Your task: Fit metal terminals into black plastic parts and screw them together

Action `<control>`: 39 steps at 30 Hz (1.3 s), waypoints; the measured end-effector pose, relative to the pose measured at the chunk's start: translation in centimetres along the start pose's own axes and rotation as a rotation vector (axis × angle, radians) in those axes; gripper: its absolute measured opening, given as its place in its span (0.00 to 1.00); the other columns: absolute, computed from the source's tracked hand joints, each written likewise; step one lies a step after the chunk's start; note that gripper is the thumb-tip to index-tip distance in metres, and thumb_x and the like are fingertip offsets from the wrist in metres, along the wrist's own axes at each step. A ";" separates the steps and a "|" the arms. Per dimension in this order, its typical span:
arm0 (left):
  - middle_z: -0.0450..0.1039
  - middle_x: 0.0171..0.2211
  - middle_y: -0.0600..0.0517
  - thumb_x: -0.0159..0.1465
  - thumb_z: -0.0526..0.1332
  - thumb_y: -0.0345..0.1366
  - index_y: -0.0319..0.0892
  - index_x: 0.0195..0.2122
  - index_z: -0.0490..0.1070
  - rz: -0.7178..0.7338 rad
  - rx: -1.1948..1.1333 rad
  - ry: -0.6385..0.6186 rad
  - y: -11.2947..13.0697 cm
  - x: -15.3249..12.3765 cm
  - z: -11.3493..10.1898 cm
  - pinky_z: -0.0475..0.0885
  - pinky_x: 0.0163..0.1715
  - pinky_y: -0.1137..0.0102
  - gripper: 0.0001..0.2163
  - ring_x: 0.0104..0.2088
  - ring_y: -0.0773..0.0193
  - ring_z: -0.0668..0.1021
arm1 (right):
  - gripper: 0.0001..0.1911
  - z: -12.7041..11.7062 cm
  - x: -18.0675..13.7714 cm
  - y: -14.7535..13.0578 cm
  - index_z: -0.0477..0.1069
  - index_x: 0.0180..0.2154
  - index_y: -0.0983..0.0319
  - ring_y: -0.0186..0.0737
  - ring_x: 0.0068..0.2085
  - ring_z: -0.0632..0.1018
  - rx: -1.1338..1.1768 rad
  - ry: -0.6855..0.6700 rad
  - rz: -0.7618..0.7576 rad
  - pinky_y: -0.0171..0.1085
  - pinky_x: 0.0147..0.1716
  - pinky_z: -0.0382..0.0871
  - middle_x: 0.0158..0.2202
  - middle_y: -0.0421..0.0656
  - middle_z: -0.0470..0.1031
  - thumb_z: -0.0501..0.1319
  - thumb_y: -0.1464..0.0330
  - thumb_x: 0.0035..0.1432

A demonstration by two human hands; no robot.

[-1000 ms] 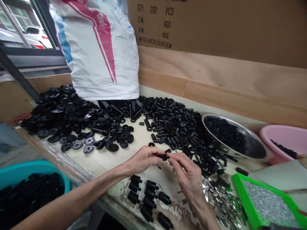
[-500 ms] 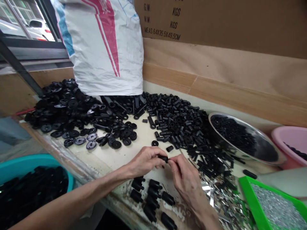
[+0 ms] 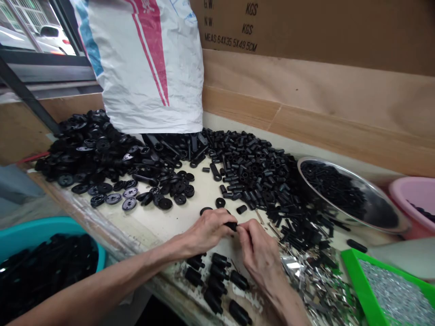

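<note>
My left hand [image 3: 206, 232] and my right hand [image 3: 258, 246] meet over the pale workbench [image 3: 142, 231], both pinching a small black plastic part [image 3: 231, 225] between fingertips. Part of that piece is hidden by my fingers. Below my left wrist lies a group of assembled black cylindrical parts [image 3: 214, 283]. Beside my right hand are loose silver metal clips [image 3: 306, 276]. Just above my hands are a few black rings and short tubes, with a heap of black plastic tubes [image 3: 251, 170] behind them. Black plastic discs [image 3: 102, 156] are piled further left.
A steel bowl [image 3: 353, 181] of black pieces and a pink basin [image 3: 413, 190] stand at right. A green tray [image 3: 356, 290] holds silver bits. A teal basin [image 3: 50, 226] of black parts sits below the bench's left edge. A white woven sack [image 3: 146, 68] and cardboard carton [image 3: 306, 27] stand behind.
My view has tilted slightly, shifting the bench upward in the picture. My hands have drawn closer together around the black part, which stays between my fingers.
</note>
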State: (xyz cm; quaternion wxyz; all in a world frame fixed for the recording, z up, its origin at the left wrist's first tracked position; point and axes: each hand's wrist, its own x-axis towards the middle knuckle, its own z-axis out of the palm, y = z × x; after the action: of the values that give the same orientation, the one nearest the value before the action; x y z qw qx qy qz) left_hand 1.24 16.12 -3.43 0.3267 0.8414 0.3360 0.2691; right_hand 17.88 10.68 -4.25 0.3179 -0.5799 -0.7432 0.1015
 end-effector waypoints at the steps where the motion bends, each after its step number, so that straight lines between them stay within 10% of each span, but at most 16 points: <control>1: 0.70 0.33 0.52 0.63 0.57 0.30 0.42 0.41 0.73 0.015 0.002 0.029 0.0 -0.1 0.1 0.67 0.35 0.75 0.08 0.35 0.66 0.73 | 0.10 0.1 0.0 0.0 0.60 0.30 0.58 0.37 0.25 0.70 0.006 0.013 0.011 0.35 0.26 0.60 0.26 0.40 0.68 0.47 0.66 0.66; 9: 0.70 0.33 0.51 0.63 0.54 0.28 0.42 0.41 0.73 0.075 0.039 0.122 -0.7 -0.6 1.2 0.68 0.35 0.74 0.09 0.34 0.66 0.72 | 0.14 0.4 0.3 -0.2 0.60 0.27 0.58 0.36 0.22 0.68 0.092 0.019 0.128 0.34 0.22 0.58 0.20 0.37 0.66 0.49 0.62 0.64; 27: 0.69 0.32 0.54 0.54 0.65 0.32 0.43 0.36 0.77 -0.239 -0.066 -0.052 -1.5 -2.7 -3.3 0.63 0.31 0.75 0.08 0.32 0.67 0.71 | 0.20 -1.1 1.0 1.5 0.74 0.36 0.60 0.40 0.28 0.75 0.173 -0.006 0.255 0.34 0.28 0.64 0.25 0.41 0.74 0.49 0.55 0.63; 39: 0.69 0.33 0.52 0.57 0.63 0.28 0.40 0.35 0.76 -0.172 0.038 -0.208 -1.1 -3.7 -4.1 0.62 0.36 0.75 0.06 0.36 0.65 0.71 | 0.18 -2.0 1.1 1.5 0.73 0.34 0.60 0.39 0.28 0.74 0.040 -0.021 0.250 0.34 0.28 0.61 0.27 0.42 0.75 0.50 0.57 0.63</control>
State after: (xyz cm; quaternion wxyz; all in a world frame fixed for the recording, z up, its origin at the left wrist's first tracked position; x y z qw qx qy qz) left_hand -4.26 15.53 -2.46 0.3657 0.8388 0.3764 0.1448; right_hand 20.17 11.75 -3.07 0.3065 -0.6603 -0.6663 0.1614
